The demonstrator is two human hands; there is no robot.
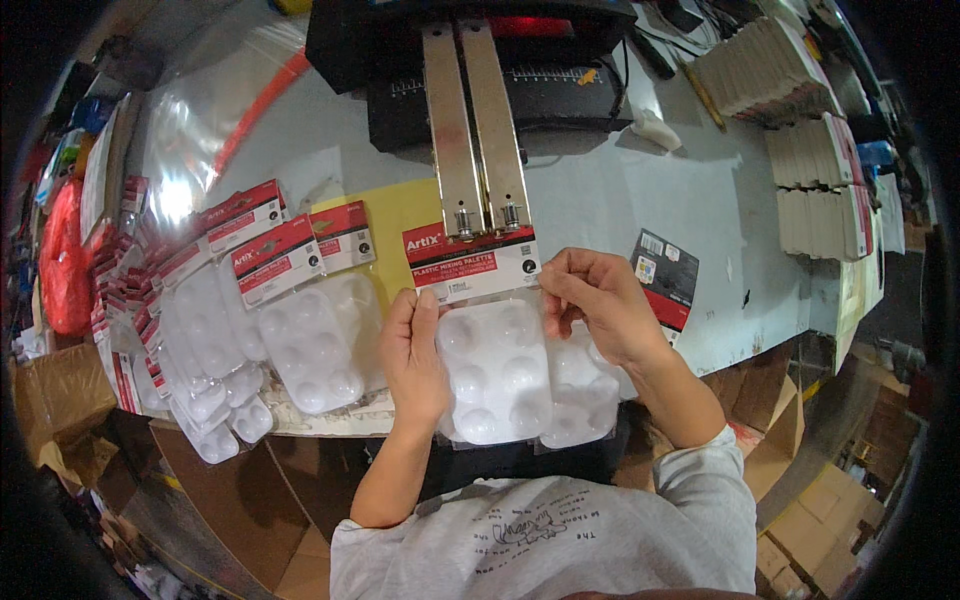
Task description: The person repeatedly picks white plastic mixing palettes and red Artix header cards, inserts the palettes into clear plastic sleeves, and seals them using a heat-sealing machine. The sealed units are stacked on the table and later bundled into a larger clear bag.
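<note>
Left grip [417, 355], right grip [608, 302] holding palette pack [495, 372] (card [475, 272] at metal bars' [455, 130] ends).

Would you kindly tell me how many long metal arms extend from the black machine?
2: the left metal arm and, beside it, the right metal arm, both with their near ends at the top of the header card. No others show.

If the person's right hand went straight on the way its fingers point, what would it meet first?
Most likely the red, black and white card, whose right edge the right hand already appears to pinch; exact depth is unclear.
</note>
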